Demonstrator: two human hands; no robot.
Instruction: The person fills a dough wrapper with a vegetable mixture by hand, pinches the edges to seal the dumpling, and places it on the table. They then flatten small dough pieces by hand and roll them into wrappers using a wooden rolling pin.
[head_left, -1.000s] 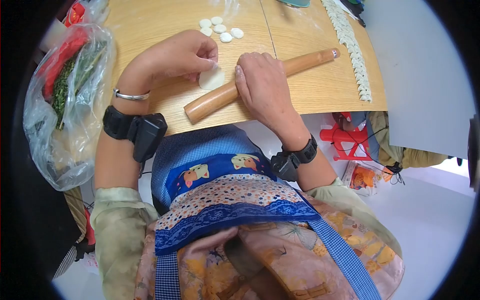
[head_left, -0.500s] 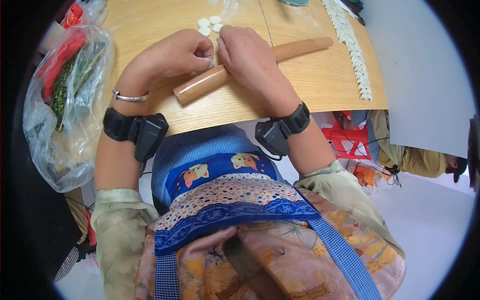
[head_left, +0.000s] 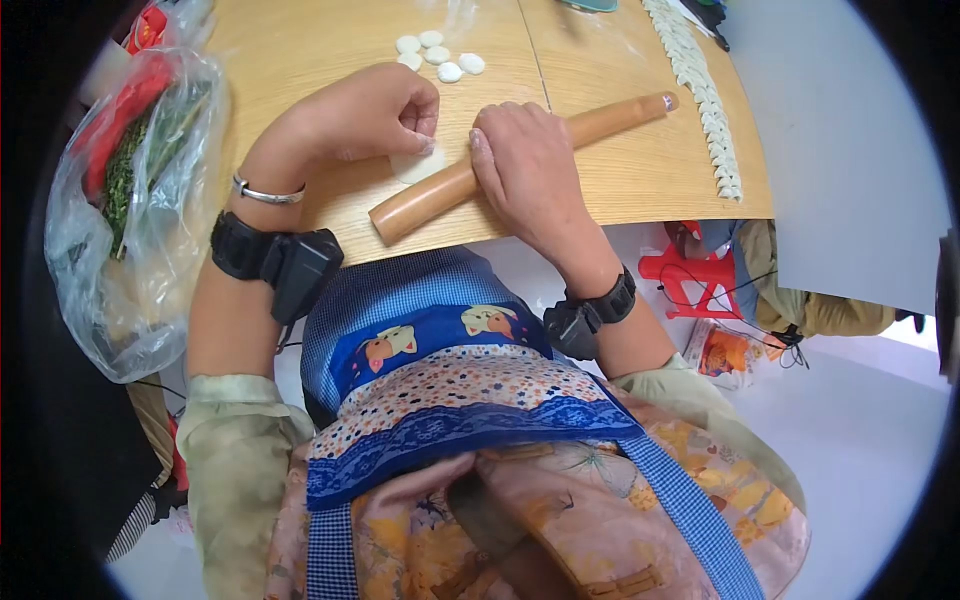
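Observation:
Under my right hand (head_left: 530, 170) lies a wooden rolling pin (head_left: 425, 208), tilted across the table near its front edge, with my fingers wrapped over its middle. My left hand (head_left: 385, 115) is curled, thumb against fingers, pinching the edge of a thin pale dough round (head_left: 412, 168) that lies on the wood. The rolling pin's left part is right beside this dough. Beyond my hands sit several small flattened dough pieces (head_left: 449, 72) in a loose group.
A long row of shaped dough pieces (head_left: 712, 120) runs along the right side of the wooden table (head_left: 290, 50). At the left is a clear plastic bag (head_left: 150, 230) with greens and something red. A green dish (head_left: 590, 4) shows at the far edge, and a red stool (head_left: 690, 275) stands below right.
My right hand and the rolling pin have moved toward me and slightly right. My left hand shifted slightly, and the dough round and more small dough pieces now show.

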